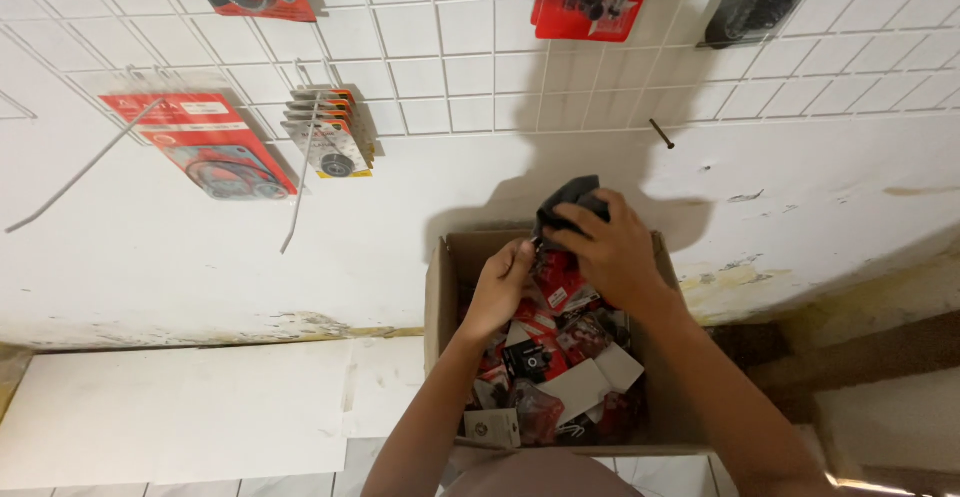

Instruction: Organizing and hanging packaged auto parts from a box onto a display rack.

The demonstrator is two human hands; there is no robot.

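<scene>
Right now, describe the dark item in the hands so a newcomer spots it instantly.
Find the open cardboard box against the white wall. Above its far edge, the right hand holds a black packet, the left hand touching beneath. Unlike the red-and-white packs inside, it is raised and plain dark.

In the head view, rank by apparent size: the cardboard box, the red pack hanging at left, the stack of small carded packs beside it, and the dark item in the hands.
1. cardboard box
2. red pack
3. and 4. stack of small carded packs and dark item: look alike; the right hand hides part of the item.
</scene>
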